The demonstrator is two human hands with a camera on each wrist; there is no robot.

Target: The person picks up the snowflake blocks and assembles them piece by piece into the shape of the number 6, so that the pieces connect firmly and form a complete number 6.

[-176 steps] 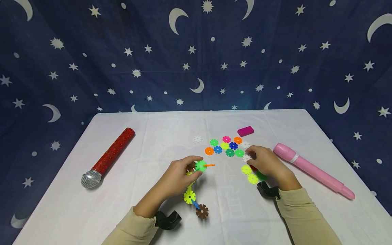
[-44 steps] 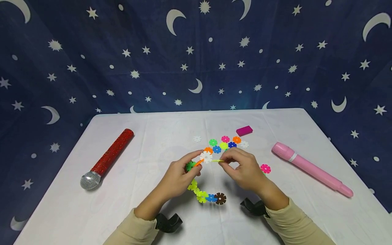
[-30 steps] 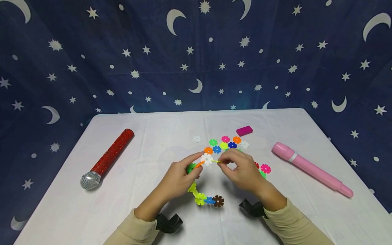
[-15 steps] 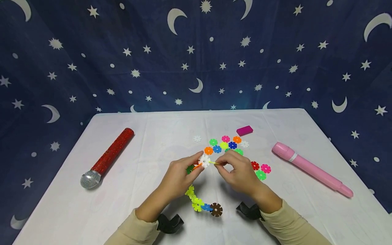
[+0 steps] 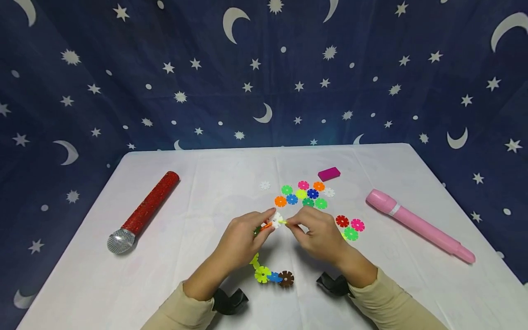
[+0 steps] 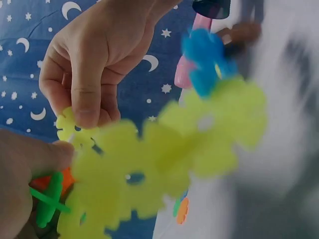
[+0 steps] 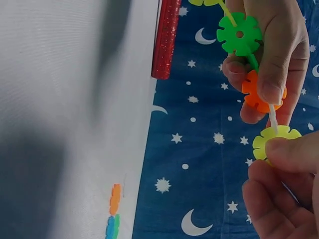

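Observation:
My left hand [image 5: 241, 236] pinches an orange notched plastic disc [image 7: 251, 92] in a linked chain of such snowflake discs. A green disc [image 7: 239, 33] joins the orange one, and a white disc [image 5: 277, 220] stands edge-on beyond it in the right wrist view. My right hand [image 5: 319, 236] pinches a yellow disc [image 7: 268, 141] between thumb and fingers, its edge meeting the white disc. How deep the slots engage I cannot tell. Below my left hand the chain hangs down through a lime-yellow disc [image 5: 262, 274] and a blue disc [image 5: 274, 277] to a brown disc [image 5: 286, 278].
Several loose discs lie beyond the hands, among them an orange one [image 5: 280, 201]. A red disc [image 5: 342, 221] and others lie right of my right hand. Around them are a magenta block [image 5: 329, 174], a red microphone [image 5: 148, 206] and a pink tube-shaped object [image 5: 420, 227].
Nearly six seconds ago my right hand was among the loose discs and the chain ended in orange. White now follows; the yellow disc has come closer to it. The chain's brown end has swung down and slightly left.

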